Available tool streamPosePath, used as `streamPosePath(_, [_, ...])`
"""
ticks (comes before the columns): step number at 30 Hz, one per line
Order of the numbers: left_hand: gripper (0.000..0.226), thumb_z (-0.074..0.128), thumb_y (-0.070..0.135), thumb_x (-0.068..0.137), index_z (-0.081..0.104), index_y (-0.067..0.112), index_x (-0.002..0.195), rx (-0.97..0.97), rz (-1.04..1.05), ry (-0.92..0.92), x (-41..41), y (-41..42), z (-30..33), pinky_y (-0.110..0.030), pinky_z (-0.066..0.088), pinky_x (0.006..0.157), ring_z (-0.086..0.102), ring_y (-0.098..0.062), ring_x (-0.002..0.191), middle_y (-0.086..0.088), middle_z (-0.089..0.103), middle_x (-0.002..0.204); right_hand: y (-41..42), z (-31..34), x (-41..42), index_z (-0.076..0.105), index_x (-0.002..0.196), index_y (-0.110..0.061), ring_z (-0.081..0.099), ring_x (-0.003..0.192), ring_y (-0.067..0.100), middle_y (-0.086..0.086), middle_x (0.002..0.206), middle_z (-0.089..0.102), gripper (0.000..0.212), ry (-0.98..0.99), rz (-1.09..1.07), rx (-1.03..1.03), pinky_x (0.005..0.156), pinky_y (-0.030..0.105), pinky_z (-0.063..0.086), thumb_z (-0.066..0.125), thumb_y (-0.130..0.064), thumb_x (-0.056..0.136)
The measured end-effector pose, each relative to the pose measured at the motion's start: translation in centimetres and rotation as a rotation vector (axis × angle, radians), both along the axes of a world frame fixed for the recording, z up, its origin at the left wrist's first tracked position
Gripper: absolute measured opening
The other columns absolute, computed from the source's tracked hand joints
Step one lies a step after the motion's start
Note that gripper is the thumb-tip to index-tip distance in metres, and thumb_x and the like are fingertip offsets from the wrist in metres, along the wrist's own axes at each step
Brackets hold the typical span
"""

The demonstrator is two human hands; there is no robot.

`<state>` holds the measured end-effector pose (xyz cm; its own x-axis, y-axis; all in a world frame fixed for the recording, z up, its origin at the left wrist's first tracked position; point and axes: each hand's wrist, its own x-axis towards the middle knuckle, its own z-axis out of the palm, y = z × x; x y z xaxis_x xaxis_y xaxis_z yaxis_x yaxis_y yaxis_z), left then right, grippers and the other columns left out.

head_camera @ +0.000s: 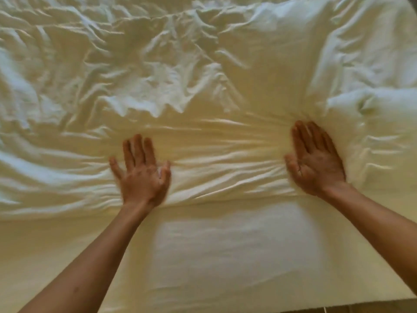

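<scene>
Sheet (214, 136), cream, covers the bed (383, 300) edge to edge; head view, the only camera. Far half is heavily crumpled, ridges running all ways; a band of long creases runs between the 2 hands; near strip up to the bed edge lies smooth, with a paler rectangular patch (237, 245) at centre. Left hand (141, 172) lies palm down on the sheet, fingers straight and slightly spread, thumb out to the side, gripping nothing. Right hand (316, 159) is also flat-fingered, fingers together, tilted, its outer edge against bunched fabric; nothing gripped; motion blur, so exact contact is unclear. Both forearms are bare and reach in from the near edge, well apart. Padded bulge (293, 41) under the sheet at far right.
</scene>
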<state>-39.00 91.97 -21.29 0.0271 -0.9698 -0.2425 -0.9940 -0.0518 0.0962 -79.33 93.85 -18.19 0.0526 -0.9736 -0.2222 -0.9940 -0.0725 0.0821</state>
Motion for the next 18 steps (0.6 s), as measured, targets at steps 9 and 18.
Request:
streamPosePath(9, [0.074, 0.024, 0.049, 0.092, 0.014, 0.014, 0.156, -0.081, -0.384, 0.011, -8.5, -3.4, -0.5, -0.064, 0.006, 0.115, 0.003, -0.029, 0.151, -0.016, 0.005, 0.163, -3.8, -1.3, 2.8, 0.03, 0.154, -0.018, 0.015, 0.15, 0.029, 0.006, 0.162, 0.022, 0.059, -0.175, 0.285, -0.081, 0.121, 0.045, 0.014, 0.031, -0.039, 0.098])
streamPosePath(18, [0.076, 0.02, 0.054, 0.091, 0.014, 0.015, 0.156, -0.175, -0.103, 0.092, -11.8, -13.7, 1.7, -0.065, -0.002, 0.113, 0.0, -0.031, 0.151, -0.017, 0.003, 0.163, -11.3, 0.2, 1.2, 0.02, 0.155, -0.012, 0.014, 0.149, 0.034, 0.014, 0.162, 0.016, 0.069, -0.264, 0.11, -0.209, 0.118, 0.051, 0.011, 0.032, -0.043, 0.094])
